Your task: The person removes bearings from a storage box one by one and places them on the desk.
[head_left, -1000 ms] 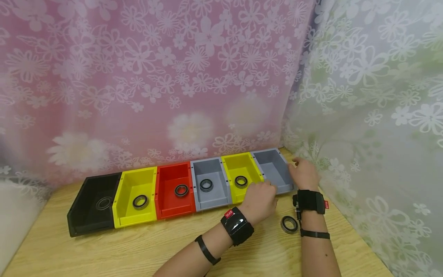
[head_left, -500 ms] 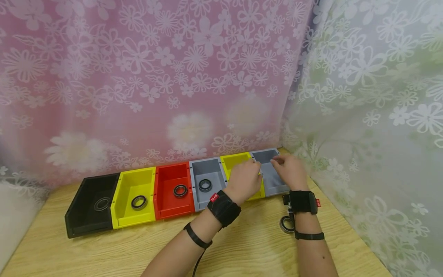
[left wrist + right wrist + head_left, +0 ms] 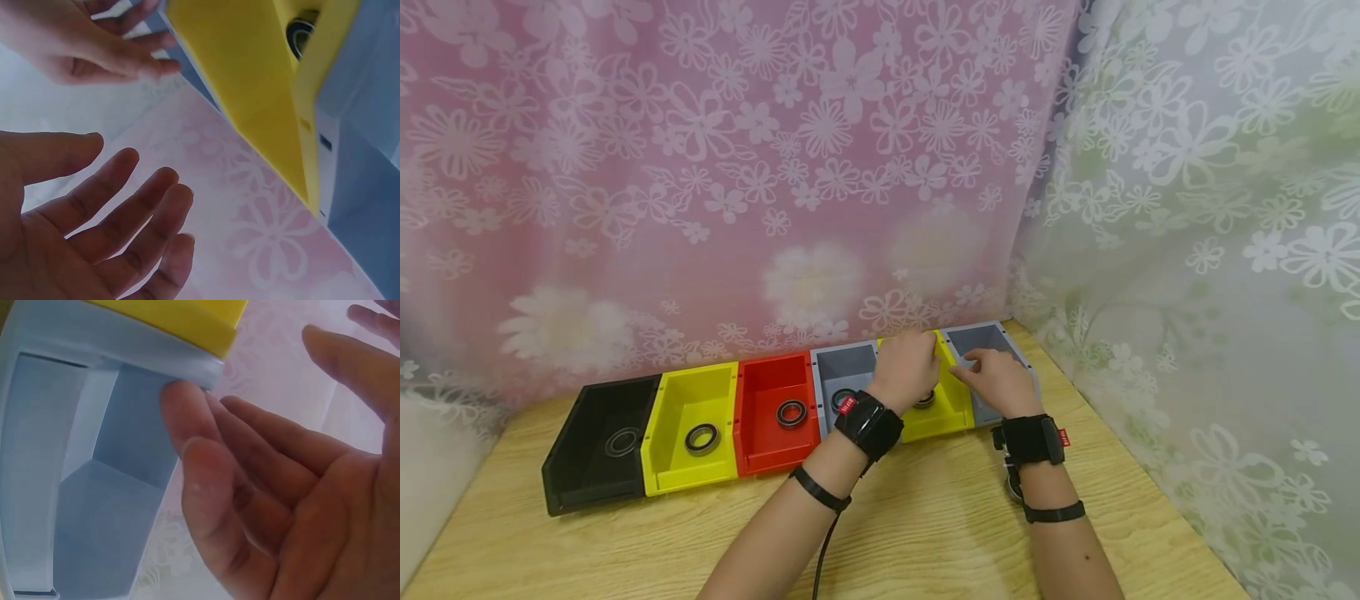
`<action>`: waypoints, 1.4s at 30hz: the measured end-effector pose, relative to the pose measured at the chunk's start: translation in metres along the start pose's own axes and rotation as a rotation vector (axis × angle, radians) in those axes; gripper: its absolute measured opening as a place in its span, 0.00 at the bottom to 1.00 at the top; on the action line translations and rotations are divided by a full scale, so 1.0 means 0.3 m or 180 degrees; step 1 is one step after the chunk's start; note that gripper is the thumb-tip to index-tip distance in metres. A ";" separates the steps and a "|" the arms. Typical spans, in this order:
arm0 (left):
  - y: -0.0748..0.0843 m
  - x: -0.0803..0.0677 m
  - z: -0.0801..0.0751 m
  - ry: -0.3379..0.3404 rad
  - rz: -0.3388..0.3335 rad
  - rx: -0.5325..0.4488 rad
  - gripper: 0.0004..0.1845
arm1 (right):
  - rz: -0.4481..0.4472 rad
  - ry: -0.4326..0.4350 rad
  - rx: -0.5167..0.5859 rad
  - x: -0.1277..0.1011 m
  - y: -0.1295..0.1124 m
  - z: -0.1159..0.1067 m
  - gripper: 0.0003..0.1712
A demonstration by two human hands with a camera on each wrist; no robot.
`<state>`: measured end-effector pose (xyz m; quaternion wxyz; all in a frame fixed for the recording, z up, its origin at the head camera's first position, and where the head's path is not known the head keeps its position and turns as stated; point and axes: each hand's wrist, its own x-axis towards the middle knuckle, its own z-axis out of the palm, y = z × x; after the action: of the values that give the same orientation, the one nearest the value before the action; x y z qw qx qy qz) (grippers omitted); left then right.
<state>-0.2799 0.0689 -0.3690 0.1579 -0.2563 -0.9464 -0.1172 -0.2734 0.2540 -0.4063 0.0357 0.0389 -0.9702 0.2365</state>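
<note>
- Head view, hands: your left hand (image 3: 908, 367) is hovering over the back of the right-hand yellow bin (image 3: 936, 427), fingers mostly hidden from here; your right hand (image 3: 1000, 382) is hanging over the end grey bin (image 3: 976, 337), thumb and forefinger apart, gripping nothing.
- Head view, stock: one sealed ball bearing (image 3: 927, 399) is lying in that yellow bin, partly covered by your left hand. A loose bearing (image 3: 1014, 488) is sitting on the wooden table (image 3: 940, 517), mostly hidden beneath your right wrist. Further bearings are resting in the red bin (image 3: 775, 379), the left-hand yellow bin (image 3: 692, 477), the black bin (image 3: 595, 408) and the middle grey bin (image 3: 850, 357).
- Left wrist view: your left hand is showing fingers spread and gently bent, holding nothing, apart from the yellow bin. The bearing inside is probably handling as dense, hard and slick; its outer ring is offering the surest pinch.
- Right wrist view: your right hand is curving its fingers loosely beside the grey bin, holding nothing; whether a fingertip is touching the rim, you cannot tell. The bins are looking like moulded plastic, likely light and stiff; their side rims are suiting a thumb-and-finger hold.
</note>
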 end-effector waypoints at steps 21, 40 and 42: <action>-0.021 0.041 0.171 -0.0572 -0.0239 0.0464 0.09 | 0.0243 -0.0081 -0.0286 0.012 0.001 0.045 0.17; 0.026 -0.003 0.229 -0.1476 -0.0234 0.0993 0.10 | 0.0303 -0.0108 -0.0291 0.011 0.000 0.036 0.18; 0.028 -0.007 0.234 -0.1517 -0.0230 0.1051 0.09 | 0.0294 -0.0118 -0.0279 0.010 0.001 0.037 0.18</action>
<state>-0.2905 0.0963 -0.4334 -0.0336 -0.2137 -0.9716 0.0964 -0.2771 0.2490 -0.4161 0.0084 -0.0031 -0.9809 0.1943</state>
